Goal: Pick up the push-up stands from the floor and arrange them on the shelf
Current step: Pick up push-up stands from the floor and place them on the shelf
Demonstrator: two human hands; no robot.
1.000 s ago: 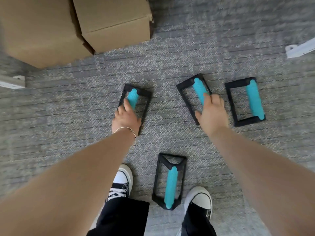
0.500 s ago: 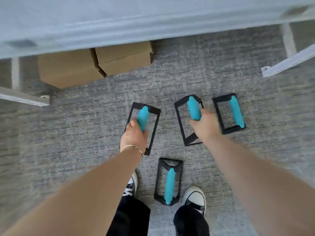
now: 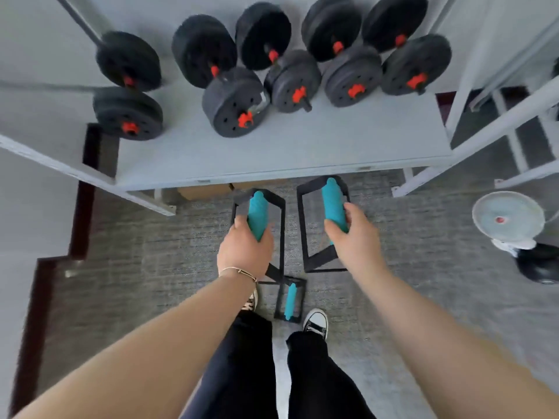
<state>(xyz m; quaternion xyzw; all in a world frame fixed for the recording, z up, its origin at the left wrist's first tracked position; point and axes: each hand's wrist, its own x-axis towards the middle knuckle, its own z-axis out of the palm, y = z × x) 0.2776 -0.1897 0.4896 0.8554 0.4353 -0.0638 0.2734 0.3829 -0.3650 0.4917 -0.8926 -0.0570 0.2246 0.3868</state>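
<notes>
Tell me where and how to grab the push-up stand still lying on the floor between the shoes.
Grip the teal foam handle, coming straight down from above with the fingers wrapped across it. The push-up stand on the floor appears to sit base-down, so the handle is its raised, rounded bar, while the black frame is thin and low on the carpet. Both the left hand and right hand hold their stands this way.

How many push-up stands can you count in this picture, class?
3: one in the left hand, one in the right hand, one on the floor between the shoes. Others may be out of view.
</notes>
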